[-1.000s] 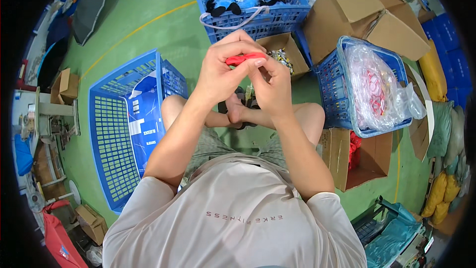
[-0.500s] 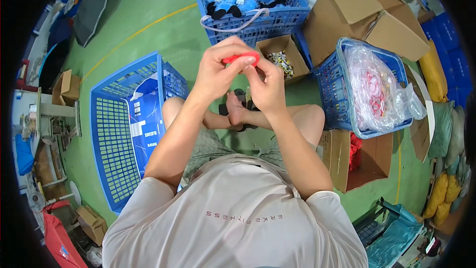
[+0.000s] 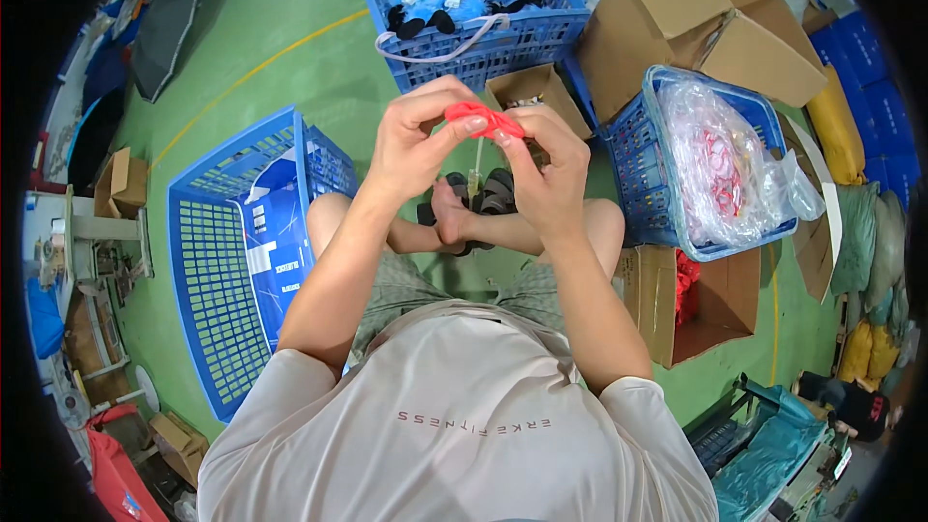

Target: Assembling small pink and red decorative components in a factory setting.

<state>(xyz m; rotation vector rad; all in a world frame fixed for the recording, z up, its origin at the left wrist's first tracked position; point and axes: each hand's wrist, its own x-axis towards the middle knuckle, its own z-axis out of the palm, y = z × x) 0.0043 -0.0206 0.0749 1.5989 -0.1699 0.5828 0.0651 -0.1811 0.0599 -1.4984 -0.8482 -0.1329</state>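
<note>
Both my hands are raised in front of me, working on a red fabric bow (image 3: 488,121). With thumb and fingers my left hand (image 3: 420,135) pinches its left part. My right hand (image 3: 549,159) grips the right end, fingers bent around it. Below the bow a thin pale strip (image 3: 478,157) hangs down to a small yellowish end; whether it is joined to the bow I cannot tell. Just beyond my hands stands a small open carton (image 3: 570,101), its contents partly hidden.
Ahead, a blue crate (image 3: 483,58) holds blue and black plush toys. At left stands a blue basket (image 3: 217,295); at right, a basket (image 3: 633,169) of plastic bags. A carton (image 3: 725,304) with red pieces sits below that one. What looks like a person (image 3: 851,406) is at the right edge.
The red fabric has gone from a narrow, folded band to a wider bow shape between my hands. My right hand has shifted slightly right, and the pale strip now shows below.
</note>
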